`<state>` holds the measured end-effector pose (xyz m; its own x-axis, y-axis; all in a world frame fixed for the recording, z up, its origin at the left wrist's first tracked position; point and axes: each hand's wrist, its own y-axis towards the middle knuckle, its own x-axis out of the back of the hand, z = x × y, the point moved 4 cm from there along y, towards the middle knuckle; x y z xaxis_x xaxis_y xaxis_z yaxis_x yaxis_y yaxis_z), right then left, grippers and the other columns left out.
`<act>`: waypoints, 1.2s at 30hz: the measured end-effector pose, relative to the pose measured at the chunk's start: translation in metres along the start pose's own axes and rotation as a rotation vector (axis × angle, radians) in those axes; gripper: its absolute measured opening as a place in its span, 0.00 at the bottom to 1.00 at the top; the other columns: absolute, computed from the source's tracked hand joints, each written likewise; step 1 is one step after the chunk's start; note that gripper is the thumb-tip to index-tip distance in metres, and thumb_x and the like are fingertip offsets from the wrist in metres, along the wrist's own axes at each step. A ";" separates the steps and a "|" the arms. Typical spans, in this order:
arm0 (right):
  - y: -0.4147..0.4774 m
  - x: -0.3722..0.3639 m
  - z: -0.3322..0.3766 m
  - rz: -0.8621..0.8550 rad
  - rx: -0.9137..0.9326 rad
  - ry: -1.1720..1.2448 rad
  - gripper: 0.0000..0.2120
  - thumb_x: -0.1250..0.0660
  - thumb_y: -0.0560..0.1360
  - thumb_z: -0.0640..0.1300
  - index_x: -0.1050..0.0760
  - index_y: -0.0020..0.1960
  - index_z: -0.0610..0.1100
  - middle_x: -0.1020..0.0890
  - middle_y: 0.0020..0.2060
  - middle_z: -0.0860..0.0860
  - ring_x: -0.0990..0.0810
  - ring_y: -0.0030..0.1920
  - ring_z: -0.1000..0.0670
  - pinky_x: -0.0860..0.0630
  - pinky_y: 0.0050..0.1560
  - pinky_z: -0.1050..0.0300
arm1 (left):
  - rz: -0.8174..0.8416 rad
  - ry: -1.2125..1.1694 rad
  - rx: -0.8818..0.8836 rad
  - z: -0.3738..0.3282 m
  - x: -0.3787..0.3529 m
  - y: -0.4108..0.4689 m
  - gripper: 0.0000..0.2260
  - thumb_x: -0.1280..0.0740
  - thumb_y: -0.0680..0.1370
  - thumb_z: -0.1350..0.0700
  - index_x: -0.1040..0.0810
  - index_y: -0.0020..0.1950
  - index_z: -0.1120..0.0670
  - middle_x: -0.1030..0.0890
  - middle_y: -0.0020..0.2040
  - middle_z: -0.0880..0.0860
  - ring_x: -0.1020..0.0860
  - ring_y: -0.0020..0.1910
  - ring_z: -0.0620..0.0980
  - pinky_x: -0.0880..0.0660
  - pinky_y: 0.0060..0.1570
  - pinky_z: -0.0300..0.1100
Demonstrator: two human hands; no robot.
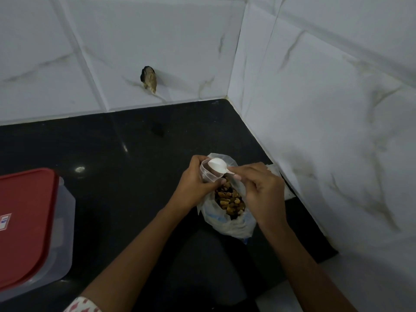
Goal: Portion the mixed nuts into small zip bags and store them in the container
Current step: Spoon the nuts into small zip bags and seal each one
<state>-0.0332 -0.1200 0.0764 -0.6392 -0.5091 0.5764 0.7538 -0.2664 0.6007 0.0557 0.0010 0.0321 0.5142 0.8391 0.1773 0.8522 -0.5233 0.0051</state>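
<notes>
Mixed nuts brown, heaped in open white plastic bag on black desk near wall corner. Left hand grips clear cup; right hand pinches white spoon over cup. Red-lidded container far left.

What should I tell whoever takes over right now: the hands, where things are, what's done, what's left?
Left hand grips a small clear cup above the open bag of mixed nuts on the black counter.
Right hand pinches a white spoon by its handle, bowl at the cup's mouth; no nuts show on it.
The red-lidded container stands at the left, lid on, apart from the hands.
Done: no filled zip bag is in view.
Left: scoop nuts, fill and seal the bags, put them in the container.
</notes>
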 end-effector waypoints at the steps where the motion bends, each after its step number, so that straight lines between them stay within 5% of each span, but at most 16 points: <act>1: 0.000 0.001 -0.001 -0.006 -0.050 0.027 0.10 0.34 0.71 0.32 0.18 0.48 0.40 0.16 0.41 0.46 0.21 0.43 0.56 0.29 0.47 0.76 | 0.005 0.001 0.004 0.000 0.000 0.000 0.22 0.27 0.70 0.59 0.34 0.58 0.51 0.25 0.49 0.43 0.24 0.48 0.37 0.25 0.43 0.26; 8: -0.002 0.002 -0.003 -0.009 -0.457 0.279 0.10 0.33 0.72 0.34 0.18 0.49 0.45 0.19 0.36 0.57 0.22 0.38 0.64 0.27 0.38 0.74 | -0.014 -0.008 -0.013 -0.001 -0.002 0.000 0.23 0.26 0.70 0.60 0.35 0.58 0.51 0.26 0.49 0.42 0.25 0.47 0.35 0.27 0.42 0.24; 11: -0.006 -0.001 -0.013 -0.025 -0.605 0.281 0.10 0.35 0.74 0.37 0.21 0.48 0.49 0.19 0.38 0.54 0.22 0.36 0.61 0.28 0.34 0.73 | -0.066 -0.030 -0.012 0.002 0.000 -0.003 0.26 0.25 0.69 0.60 0.37 0.58 0.51 0.27 0.50 0.42 0.25 0.48 0.36 0.26 0.45 0.27; 15: -0.021 -0.021 -0.024 0.079 -0.600 0.028 0.10 0.39 0.76 0.38 0.21 0.53 0.45 0.18 0.48 0.51 0.21 0.47 0.56 0.28 0.43 0.74 | -0.087 -0.015 -0.017 0.007 0.001 -0.004 0.30 0.25 0.68 0.60 0.41 0.59 0.51 0.32 0.51 0.41 0.28 0.51 0.37 0.27 0.49 0.30; 19: -0.030 -0.039 -0.026 0.255 -0.497 -0.283 0.14 0.42 0.78 0.40 0.24 0.59 0.47 0.19 0.50 0.48 0.23 0.51 0.52 0.26 0.54 0.58 | -0.070 0.013 -0.027 0.009 0.000 -0.006 0.31 0.24 0.67 0.59 0.42 0.60 0.49 0.32 0.52 0.42 0.28 0.52 0.38 0.28 0.50 0.30; 23: -0.027 -0.038 -0.023 0.328 -0.414 -0.357 0.13 0.44 0.79 0.45 0.25 0.59 0.48 0.21 0.54 0.50 0.26 0.56 0.50 0.33 0.57 0.55 | -0.077 0.028 -0.017 0.014 0.000 -0.006 0.32 0.24 0.68 0.58 0.42 0.61 0.49 0.32 0.58 0.49 0.29 0.58 0.44 0.28 0.58 0.39; 27: -0.014 -0.029 0.001 0.193 -0.283 -0.018 0.18 0.42 0.74 0.56 0.25 0.56 0.46 0.25 0.55 0.49 0.28 0.54 0.53 0.33 0.51 0.62 | -0.109 -0.001 0.000 0.016 0.001 -0.007 0.35 0.23 0.65 0.53 0.43 0.63 0.47 0.32 0.57 0.47 0.30 0.61 0.47 0.27 0.60 0.43; 30: -0.007 -0.035 0.014 0.326 -0.318 0.182 0.11 0.34 0.74 0.44 0.24 0.54 0.39 0.25 0.51 0.48 0.24 0.50 0.51 0.28 0.51 0.66 | -0.082 -0.060 0.009 0.012 0.000 -0.009 0.38 0.26 0.61 0.46 0.44 0.63 0.47 0.33 0.60 0.49 0.28 0.58 0.43 0.26 0.53 0.35; 33: -0.003 -0.035 0.011 0.221 -0.378 0.328 0.03 0.32 0.73 0.37 0.23 0.47 0.42 0.26 0.43 0.57 0.21 0.44 0.53 0.24 0.47 0.65 | -0.027 -0.134 0.032 0.007 0.007 -0.013 0.30 0.26 0.69 0.60 0.40 0.64 0.49 0.30 0.60 0.48 0.26 0.55 0.40 0.25 0.48 0.29; 36: -0.001 -0.038 0.002 0.190 -0.481 0.466 0.04 0.34 0.74 0.36 0.24 0.44 0.45 0.23 0.42 0.54 0.21 0.41 0.58 0.23 0.43 0.67 | 0.009 -0.387 0.137 0.010 0.020 -0.017 0.25 0.28 0.67 0.57 0.31 0.62 0.51 0.23 0.59 0.51 0.22 0.56 0.47 0.22 0.52 0.41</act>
<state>-0.0103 -0.0987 0.0552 -0.4390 -0.8522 0.2848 0.8985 -0.4166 0.1385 0.0528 0.0282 0.0253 0.4979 0.8423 -0.2066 0.8392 -0.5280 -0.1303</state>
